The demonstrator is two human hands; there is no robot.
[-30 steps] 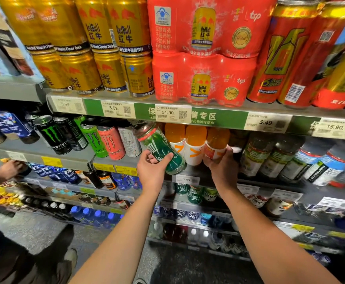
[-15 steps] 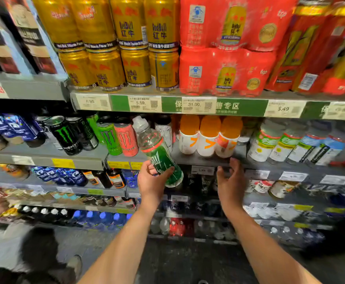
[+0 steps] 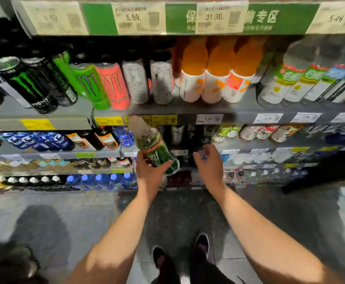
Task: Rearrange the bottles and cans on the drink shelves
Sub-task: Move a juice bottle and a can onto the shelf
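Left hand [image 3: 150,171] gripping green bottle [image 3: 155,149] by its lower body, bottle tilted, cap up-left, before the drink shelf's front edge [image 3: 239,117], right hand [image 3: 209,162] just beside, fingers loosely spread, holding nothing

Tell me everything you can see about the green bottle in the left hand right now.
The green bottle looks like clear plastic with a pale cap, dark green liquid, and a green label edged with a thin red band. It tilts, cap up and to the left, base down and right. The left hand grips its lower half from below, thumb across the label. It hangs in front of the lower shelves, touching nothing else visible.
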